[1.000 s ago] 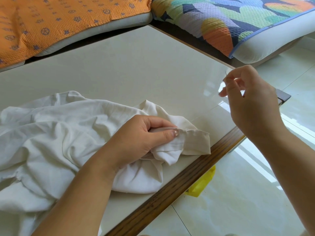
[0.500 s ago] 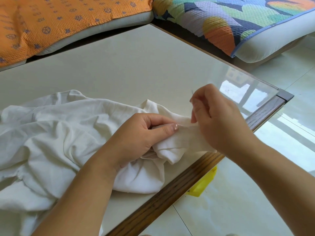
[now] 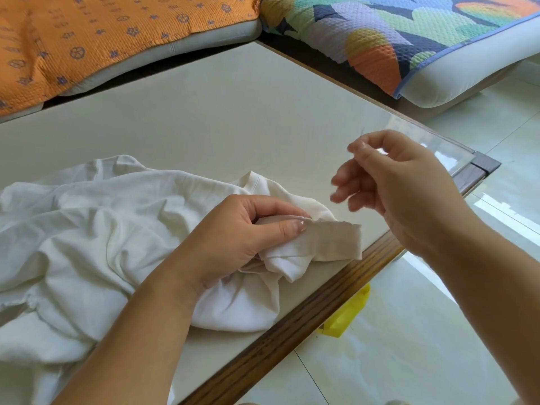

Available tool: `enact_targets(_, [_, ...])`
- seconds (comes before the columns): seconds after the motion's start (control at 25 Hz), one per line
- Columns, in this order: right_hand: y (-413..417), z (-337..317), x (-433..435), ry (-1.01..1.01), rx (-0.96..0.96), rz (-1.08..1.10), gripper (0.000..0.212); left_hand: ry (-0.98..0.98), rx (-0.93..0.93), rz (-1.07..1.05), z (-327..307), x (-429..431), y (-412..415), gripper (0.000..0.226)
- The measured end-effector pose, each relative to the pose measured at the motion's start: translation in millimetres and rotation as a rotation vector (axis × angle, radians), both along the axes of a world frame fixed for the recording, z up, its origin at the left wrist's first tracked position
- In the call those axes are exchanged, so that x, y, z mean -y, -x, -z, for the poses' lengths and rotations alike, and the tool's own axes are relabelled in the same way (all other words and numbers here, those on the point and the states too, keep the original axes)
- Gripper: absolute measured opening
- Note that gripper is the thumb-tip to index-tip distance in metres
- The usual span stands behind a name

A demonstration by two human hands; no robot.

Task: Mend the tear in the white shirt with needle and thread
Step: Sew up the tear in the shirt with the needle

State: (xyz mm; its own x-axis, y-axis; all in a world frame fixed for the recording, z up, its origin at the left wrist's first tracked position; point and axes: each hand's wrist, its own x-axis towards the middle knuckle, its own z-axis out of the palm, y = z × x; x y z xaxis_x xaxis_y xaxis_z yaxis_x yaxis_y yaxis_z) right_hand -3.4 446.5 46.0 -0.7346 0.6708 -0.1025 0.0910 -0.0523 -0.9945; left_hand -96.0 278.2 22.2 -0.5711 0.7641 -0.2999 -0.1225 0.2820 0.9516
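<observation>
The white shirt [image 3: 87, 235] lies crumpled on the left half of the table. My left hand [image 3: 242, 232] pinches a folded edge of it between thumb and fingers, and a flat strip of cloth sticks out to the right. My right hand [image 3: 397, 188] is raised above and to the right of that strip, thumb and forefinger pinched on a thin needle [image 3: 362, 132] whose tip points up. The thread is too fine to make out.
The pale glass-topped table [image 3: 222, 118] has a wooden front edge [image 3: 292, 325] close to the shirt. An orange cushion [image 3: 102, 33] and a multicoloured cushion [image 3: 394, 33] lie beyond it. A yellow object [image 3: 347, 317] lies on the tiled floor under the edge.
My right hand came down to the cloth strip half a second ago and has now lifted up and to the right with the needle. My left hand kept its pinch on the shirt.
</observation>
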Motion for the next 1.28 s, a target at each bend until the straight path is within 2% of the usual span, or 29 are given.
enact_targets(0.08, [1, -3, -6, 0.139, -0.109, 0.095, 0.013, 0.006, -0.001, 0.006, 0, 0, 0, 0.027])
enact_targets(0.12, [1, -2, -10, 0.139, -0.137, 0.146, 0.014, 0.007, -0.001, 0.011, 0, 0, 0, 0.027])
enact_targets(0.28, [0, 7, -22, -0.178, -0.093, 0.282, 0.016, -0.002, -0.004, 0.021, -1, 0, -1, 0.024])
enact_targets(0.44, [-2, 13, -19, -0.497, 0.039, 0.268, 0.009, -0.022, 0.012, 0.033, -1, 1, 0, 0.011])
enact_targets(0.6, [-3, 17, -22, -0.618, 0.128, 0.260, 0.009, -0.072, 0.052, 0.058, -4, 5, 4, 0.004])
enact_targets(0.76, [-3, 19, -26, -0.633, 0.181, 0.261, 0.007, -0.079, 0.046, 0.107, -2, 8, 8, 0.004])
enact_targets(0.92, [-5, 9, -6, -0.590, 0.121, 0.188, 0.008, -0.077, 0.004, 0.067, -2, 4, 5, 0.005])
enact_targets(1.0, [-7, 10, 19, -0.659, 0.085, 0.058, 0.006, -0.092, -0.015, 0.036, -2, 2, 4, 0.012])
enact_targets(1.12, [-10, 21, 44, -0.751, 0.153, -0.156, 0.004, -0.106, -0.032, 0.045, 0, 1, 3, 0.018])
enact_targets(1.28, [-8, 26, 32, -0.724, 0.227, -0.141, 0.005, -0.085, -0.064, 0.052, 1, 3, 6, 0.014])
